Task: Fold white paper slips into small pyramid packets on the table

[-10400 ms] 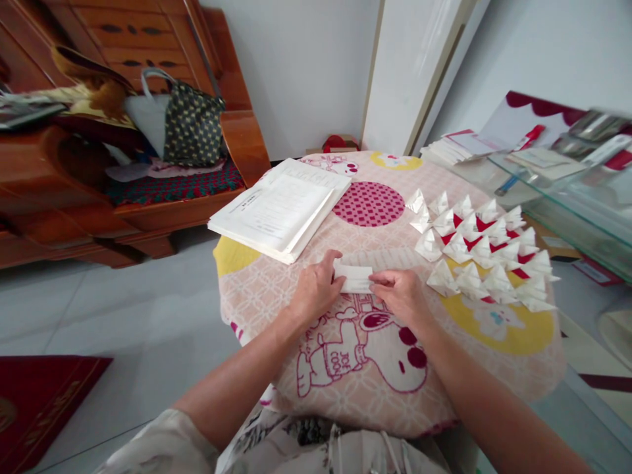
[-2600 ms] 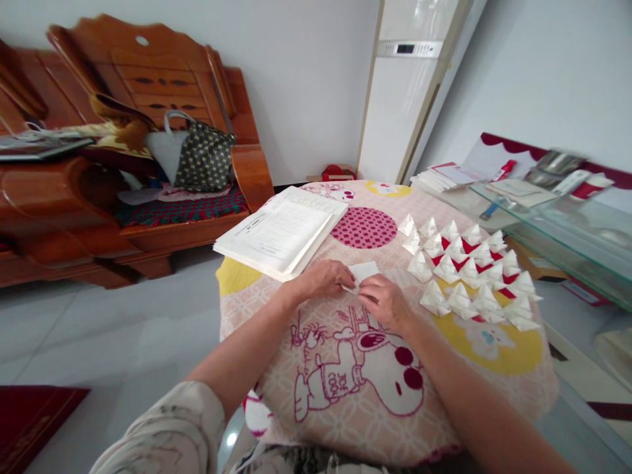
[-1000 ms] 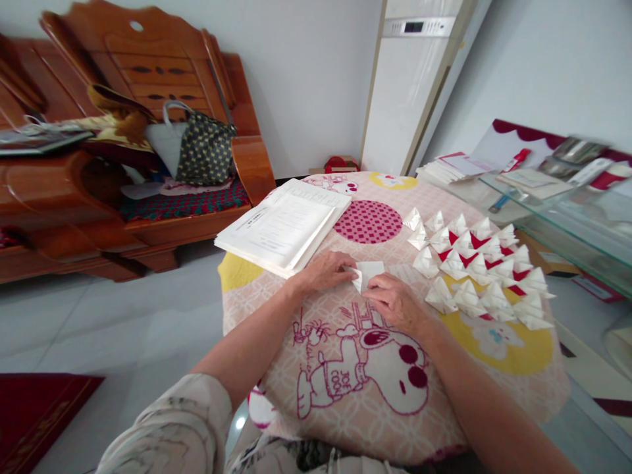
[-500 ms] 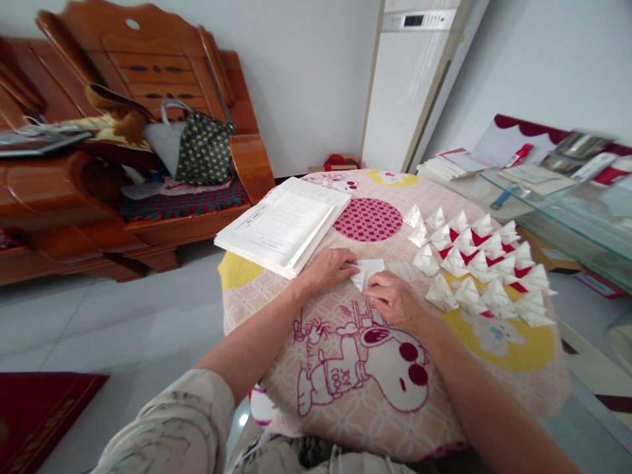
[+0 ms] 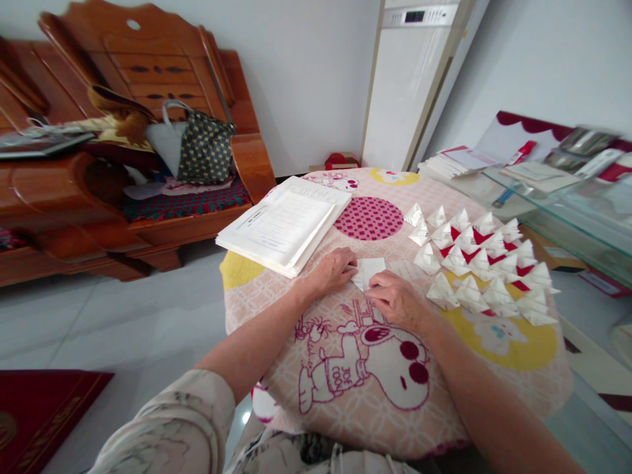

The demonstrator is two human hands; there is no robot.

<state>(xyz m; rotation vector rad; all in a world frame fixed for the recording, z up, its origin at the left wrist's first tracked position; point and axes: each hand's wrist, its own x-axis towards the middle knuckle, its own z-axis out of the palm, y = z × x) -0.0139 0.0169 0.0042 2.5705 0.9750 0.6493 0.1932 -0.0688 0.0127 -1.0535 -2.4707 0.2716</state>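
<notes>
A small folded piece of white paper [image 5: 371, 266] lies on the patterned tablecloth [image 5: 281, 359] between my two hands. My left hand [image 5: 336, 268] has its fingers closed at the paper's left edge. On the lower right edge, the bent fingers of my right hand [image 5: 392, 295] pinch the same paper. Beyond my left hand rests a stack of printed paper sheets [image 5: 279, 224]. Off to the right of my right hand stand several folded white paper pieces [image 5: 469, 260], peaked and set in rows.
A glass-topped table [image 5: 557, 204] with papers and metal bowls stands at the right. Behind on the left is a wooden bench [image 5: 251, 158] bearing a patterned bag [image 5: 205, 146]. A tall white cabinet-like unit [image 5: 405, 92] stands against the back wall.
The view has shifted very slightly. Both hands stay at the small folded paper with hardly any visible movement.
</notes>
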